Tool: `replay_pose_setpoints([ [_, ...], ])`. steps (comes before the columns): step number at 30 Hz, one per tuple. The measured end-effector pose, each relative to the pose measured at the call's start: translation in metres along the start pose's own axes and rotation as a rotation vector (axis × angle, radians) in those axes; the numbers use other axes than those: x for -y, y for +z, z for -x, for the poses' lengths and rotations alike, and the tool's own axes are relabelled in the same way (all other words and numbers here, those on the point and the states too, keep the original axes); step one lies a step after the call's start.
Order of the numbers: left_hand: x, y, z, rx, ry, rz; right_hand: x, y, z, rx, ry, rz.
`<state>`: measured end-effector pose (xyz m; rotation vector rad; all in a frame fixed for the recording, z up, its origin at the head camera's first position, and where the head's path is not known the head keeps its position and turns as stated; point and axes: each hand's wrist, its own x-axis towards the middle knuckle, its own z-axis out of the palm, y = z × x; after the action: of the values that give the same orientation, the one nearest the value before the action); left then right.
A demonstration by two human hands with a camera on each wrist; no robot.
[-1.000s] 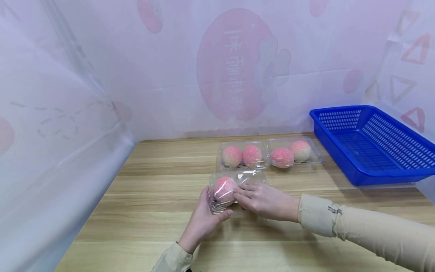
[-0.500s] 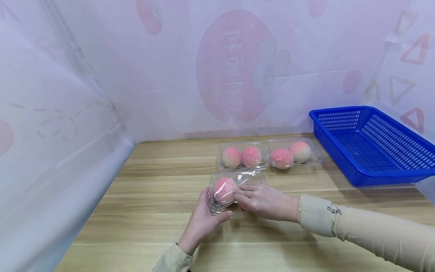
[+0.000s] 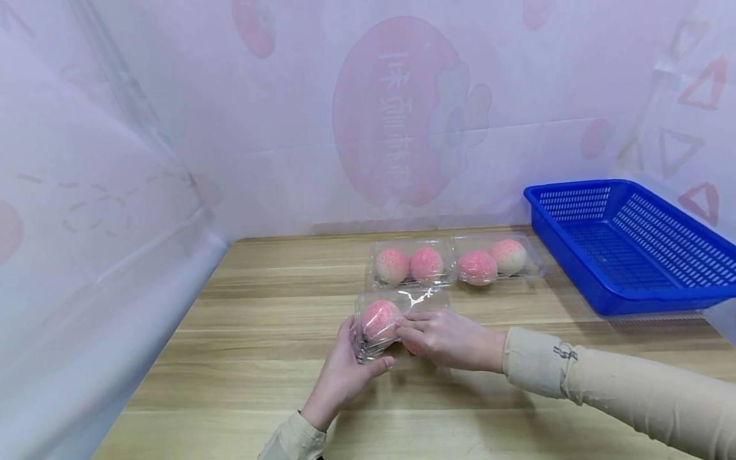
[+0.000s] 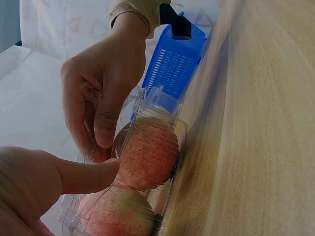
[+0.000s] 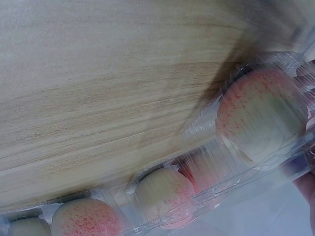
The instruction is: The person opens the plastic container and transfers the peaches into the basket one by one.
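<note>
A clear plastic clamshell box (image 3: 424, 298) lies near the middle of the wooden table. Inside it are two pink-and-cream, peach-like balls; the left ball (image 3: 379, 319) shows through the lid, while the other is mostly hidden behind my right hand in the head view. My left hand (image 3: 349, 361) grips the box's left end, thumb along the front. With bent fingers, my right hand (image 3: 445, 338) pinches the front rim of the box near its middle. The left wrist view shows my right thumb (image 4: 105, 129) pressed at the rim beside the speckled ball (image 4: 150, 155).
Two more clear boxes stand behind in a row: a left box (image 3: 409, 243) and a right box (image 3: 531, 259), each with two such balls. A blue plastic basket (image 3: 581, 268) stands at the right. Printed pale sheets (image 3: 276, 179) wall in the wooden table (image 3: 241, 358).
Both hands stay at almost the same places on the front box. The glare on its lid has shifted a little, and the right wrist has moved very slightly.
</note>
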<state>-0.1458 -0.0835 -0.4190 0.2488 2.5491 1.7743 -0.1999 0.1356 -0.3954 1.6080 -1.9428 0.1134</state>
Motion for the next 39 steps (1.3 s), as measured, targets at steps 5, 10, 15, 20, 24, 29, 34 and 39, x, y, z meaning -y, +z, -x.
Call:
replay_pose_setpoints([
  [5,0.000,0.000,-0.001,-0.003,-0.004,0.005,-0.003,-0.002,-0.004,-0.013,0.014,-0.064],
  [10,-0.001,0.001,-0.001,-0.005,-0.011,-0.003,-0.007,-0.008,-0.010,-0.014,0.045,-0.154],
  [15,-0.003,0.001,0.001,-0.003,-0.020,-0.006,-0.009,-0.012,-0.013,0.031,0.040,-0.181],
  [20,-0.006,0.001,0.003,0.009,-0.011,0.009,-0.009,-0.013,-0.012,0.052,0.057,-0.189],
  [24,-0.005,0.000,0.002,0.010,-0.025,0.016,-0.010,-0.012,-0.012,0.053,0.071,-0.211],
  [29,-0.005,0.000,0.001,0.008,-0.042,0.023,-0.011,-0.012,-0.014,0.039,0.099,-0.247],
  [34,-0.006,-0.001,0.002,0.015,-0.051,0.036,-0.015,-0.014,-0.013,-0.007,0.152,-0.329],
  [39,-0.006,-0.002,0.004,0.026,-0.060,0.071,-0.020,-0.018,-0.011,0.031,0.185,-0.403],
])
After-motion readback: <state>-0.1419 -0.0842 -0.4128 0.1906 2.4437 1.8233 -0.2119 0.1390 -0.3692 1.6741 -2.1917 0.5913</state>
